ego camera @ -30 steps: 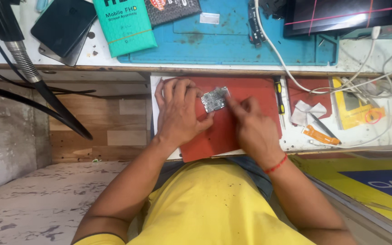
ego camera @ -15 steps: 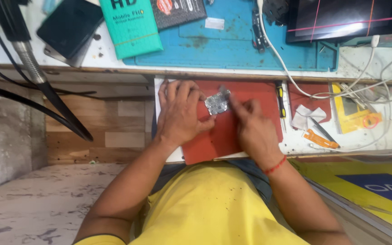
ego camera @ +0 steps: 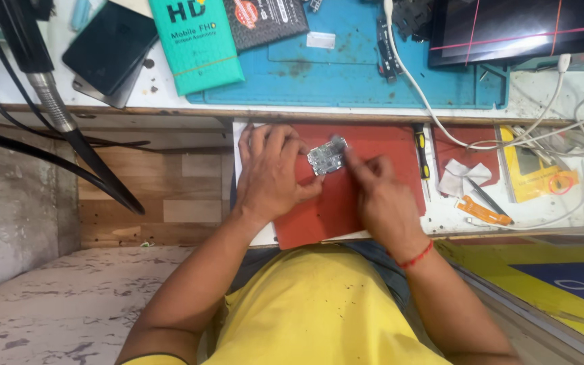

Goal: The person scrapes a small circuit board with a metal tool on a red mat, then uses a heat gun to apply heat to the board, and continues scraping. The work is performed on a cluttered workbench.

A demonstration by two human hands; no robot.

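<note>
Head view: you're working a small silver circuit board point(ego camera: 326, 159) on the red mat point(ego camera: 373, 196), which is lying on the pull-out shelf below the bench point(ego camera: 549, 101) edge.

Your left hand point(ego camera: 268, 174) is resting palm-down on the mat's left part, fingers curled in, fingertips pinning the board's left edge. Your right hand point(ego camera: 381, 196) is closed into a loose fist just right of the board, with the index finger extended and pressing on the board's right edge. It's blurred, so I can't tell whether you're pinching a tool there. A red thread band point(ego camera: 415, 257) is sitting on your right wrist.

Surroundings:
- A yellow-handled screwdriver point(ego camera: 420, 150) is lying just right of the mat, pointing near-far.
- Crumpled white paper point(ego camera: 459, 180), an orange pry tool point(ego camera: 484, 211) and a yellow device point(ego camera: 534, 170) are lying further right, well apart from your hands.
- On the bench beyond: a blue work mat point(ego camera: 353, 74), a teal box point(ego camera: 194, 44) overlapping its left edge, a dark phone point(ego camera: 109, 47) far left, and a dark screen panel point(ego camera: 515, 30) far right.
- A white cable point(ego camera: 419, 94) is running from the blue mat down toward the right.
- A black hose with a metal nozzle point(ego camera: 52, 101) is hanging at far left.
</note>
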